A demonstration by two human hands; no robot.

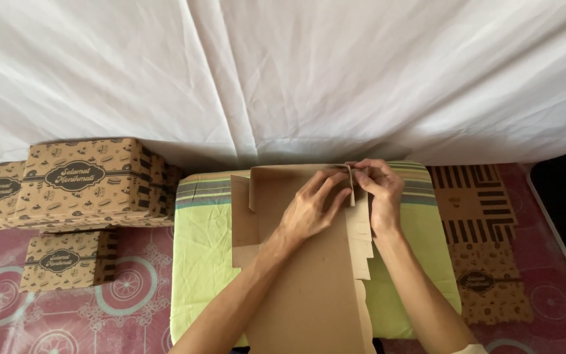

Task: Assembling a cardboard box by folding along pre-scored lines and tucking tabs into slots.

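Observation:
A flat brown cardboard box blank (309, 275) lies on a green striped cushion (201, 262) in front of me, plain inner side up. Its left and far flaps are partly raised. My left hand (309, 208) presses on the blank near its far right corner, fingers curled on a side flap. My right hand (378, 190) pinches the upright corner tab (350, 185) beside it. Both hands meet at that corner.
Folded printed brown boxes (80, 180) are stacked at the left, one smaller box (67, 259) in front of them. A pile of flat printed blanks (479, 229) lies at the right on a red patterned mat (545, 288). White cloth (283, 72) hangs behind.

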